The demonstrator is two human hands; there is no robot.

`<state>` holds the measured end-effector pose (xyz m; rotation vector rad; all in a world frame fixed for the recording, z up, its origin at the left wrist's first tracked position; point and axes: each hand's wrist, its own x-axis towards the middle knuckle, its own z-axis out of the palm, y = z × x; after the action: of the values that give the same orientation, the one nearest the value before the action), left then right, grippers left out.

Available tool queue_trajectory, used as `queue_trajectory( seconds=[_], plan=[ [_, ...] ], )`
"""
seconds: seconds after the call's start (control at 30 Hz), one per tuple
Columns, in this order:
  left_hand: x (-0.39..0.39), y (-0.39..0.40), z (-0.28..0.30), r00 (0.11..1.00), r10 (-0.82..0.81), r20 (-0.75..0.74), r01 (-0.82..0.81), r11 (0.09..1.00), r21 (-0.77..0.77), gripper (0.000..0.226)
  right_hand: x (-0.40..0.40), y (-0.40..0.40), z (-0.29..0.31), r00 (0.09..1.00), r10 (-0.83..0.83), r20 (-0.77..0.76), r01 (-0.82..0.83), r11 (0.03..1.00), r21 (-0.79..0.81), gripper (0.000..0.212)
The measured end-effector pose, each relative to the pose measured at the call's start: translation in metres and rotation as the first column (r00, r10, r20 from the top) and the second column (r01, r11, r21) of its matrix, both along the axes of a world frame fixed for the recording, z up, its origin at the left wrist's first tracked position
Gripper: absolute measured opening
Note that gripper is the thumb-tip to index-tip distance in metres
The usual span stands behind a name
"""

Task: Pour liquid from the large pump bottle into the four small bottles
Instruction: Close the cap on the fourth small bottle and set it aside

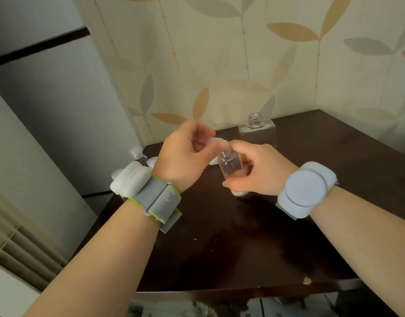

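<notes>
A dark brown wooden table (254, 248) with a glossy, slightly smeared top fills the lower middle of the scene, and its far right corner is pushed into the corner of the room. The far wall (219, 53) behind it is covered in cream wallpaper printed with large tan and grey leaves on thin vertical stems. To the left, plain pale grey walls (59, 110) recede, crossed by a dark horizontal strip (37, 48) high up. At the near left edge sits a beige slatted panel (18, 252), like a vent or blind. Soft, even light falls over everything, with faint reflections on the table's surface.
</notes>
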<state>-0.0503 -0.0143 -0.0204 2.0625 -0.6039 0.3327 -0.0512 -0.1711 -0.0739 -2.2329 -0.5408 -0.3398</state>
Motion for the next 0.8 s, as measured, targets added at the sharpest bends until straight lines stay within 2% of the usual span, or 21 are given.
queue_trajectory(
  seconds=[0.17, 0.23, 0.3, 0.37, 0.53, 0.63, 0.73, 0.8],
  plan=[
    [0.004, -0.006, -0.004, 0.985, 0.078, 0.152, -0.092, 0.992, 0.089, 0.013, 0.000, 0.000, 0.001, 1.000, 0.010, -0.008, -0.009, 0.999, 0.031, 0.042],
    [0.003, -0.010, -0.006, 0.968, 0.072, 0.239, -0.118, 0.976, 0.184, 0.008, 0.001, 0.001, 0.000, 1.000, 0.020, -0.020, -0.020, 1.000, 0.020, 0.049],
    [0.003, -0.015, -0.007, 0.941, 0.056, 0.333, -0.159, 0.943, 0.291, 0.019, 0.000, 0.002, -0.001, 1.000, 0.018, -0.025, -0.018, 1.000, 0.008, 0.052],
    [0.003, -0.019, -0.006, 0.928, 0.068, 0.367, -0.205, 0.915, 0.347, 0.026, 0.000, 0.001, -0.001, 1.000, 0.016, -0.022, -0.016, 1.000, 0.016, 0.045],
    [0.001, -0.031, -0.002, 0.926, 0.213, 0.310, -0.317, 0.885, 0.339, 0.032, 0.000, 0.004, -0.003, 0.999, -0.029, -0.026, 0.030, 0.999, 0.038, 0.030],
    [0.001, -0.039, 0.000, 0.897, 0.283, 0.340, -0.404, 0.838, 0.367, 0.028, -0.003, 0.008, 0.001, 0.995, -0.082, -0.058, 0.083, 0.996, 0.023, 0.027],
    [-0.001, -0.044, 0.002, 0.862, 0.365, 0.353, -0.471, 0.834, 0.288, 0.022, -0.006, 0.007, 0.003, 0.991, -0.130, -0.035, 0.132, 0.990, 0.047, 0.023],
    [-0.001, -0.045, 0.004, 0.860, 0.375, 0.346, -0.461, 0.862, 0.211, 0.028, -0.007, 0.007, 0.003, 0.991, -0.136, -0.011, 0.137, 0.985, 0.105, 0.021]
  ],
)
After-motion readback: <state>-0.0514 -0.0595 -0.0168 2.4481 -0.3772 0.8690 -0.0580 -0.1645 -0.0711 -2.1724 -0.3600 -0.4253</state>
